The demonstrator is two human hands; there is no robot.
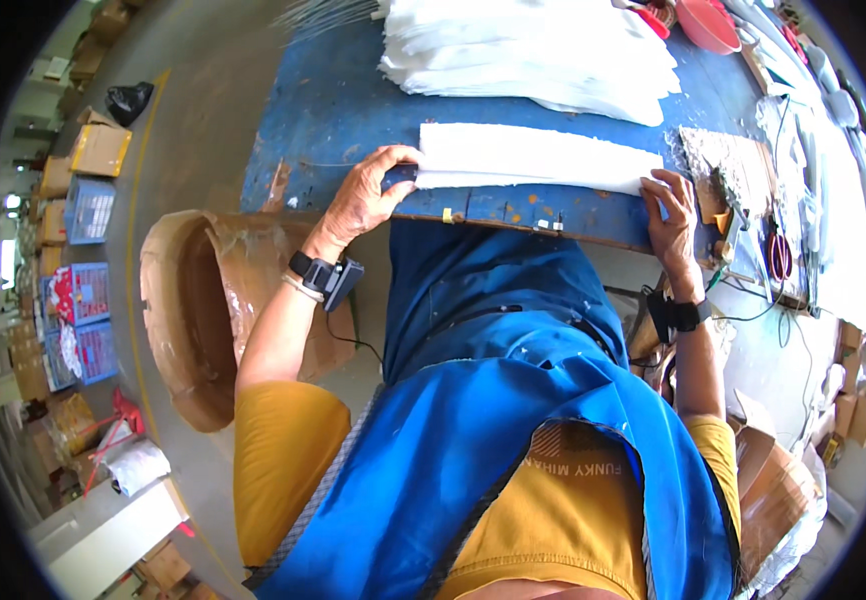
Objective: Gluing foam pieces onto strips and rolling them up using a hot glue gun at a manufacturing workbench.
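Hands frame a long, narrow stack of white sheets point(538, 158) that lies along the near edge of the blue counter point(333, 110). The left hand point(368, 195) grips the stack's left end, fingers curled over the top corner and thumb at the counter's edge, so it is closed on the sheets. The right hand point(675, 210) rests at the stack's right end with its fingers pressed against the corner of the sheets; whether it pinches them or only touches them cannot be told from this view. Each wrist carries a black band, the left one point(325, 277) with a small black device and a trailing cable.

Behind the stack, farther across the counter, sits a much larger heap of similar white sheets point(543, 50), well apart from the one in hand. Just beside the right hand lies a flat board crusted with pale residue point(728, 160), and near it red-handled scissors point(779, 255) rest among thin cables. A red bowl point(705, 22) stands at the counter's far right corner.

The person wears a blue apron point(493, 400) over a yellow shirt. To the left, on the floor, stands an open round cardboard drum point(188, 310), and further left are stacked cartons and blue crates point(88, 210).
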